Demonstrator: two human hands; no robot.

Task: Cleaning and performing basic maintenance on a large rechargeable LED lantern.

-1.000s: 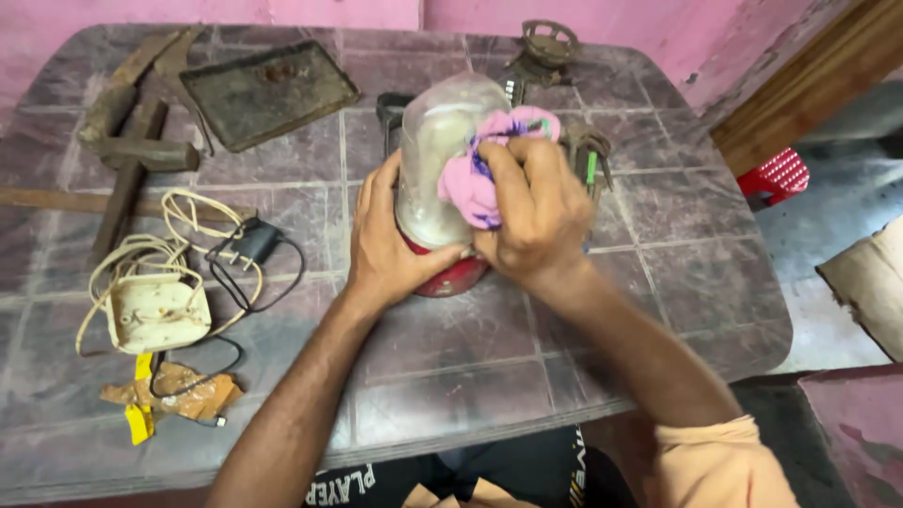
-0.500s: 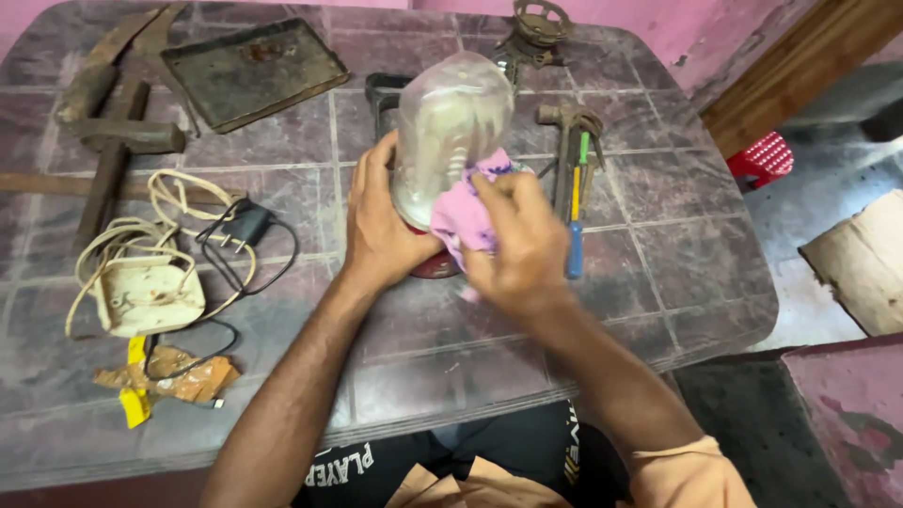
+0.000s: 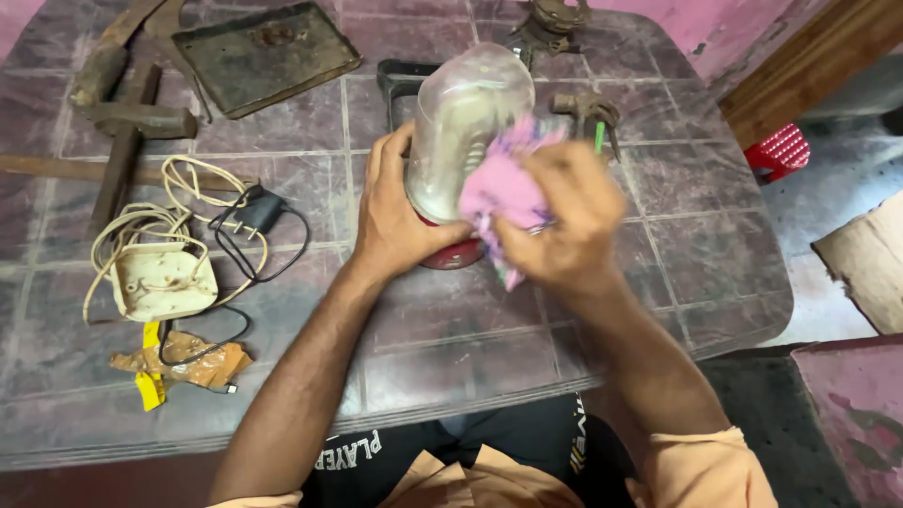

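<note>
Cloudy clear jar [image 3: 466, 122], red-based, upright

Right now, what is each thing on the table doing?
Clear plastic jar: upright, gripped by left hand.
Pink cloth: bunched in right hand, pressed against jar.
Cream extension box: lying flat, cord looped loosely.
Dark metal tray: lying flat.

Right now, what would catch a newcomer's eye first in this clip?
The clear plastic jar with a red base, mid-table, stands out: the left hand grips its side while the right hand presses a pink cloth against it. To the left lies a white extension board with tangled cords, and a dark metal tray behind.
</note>
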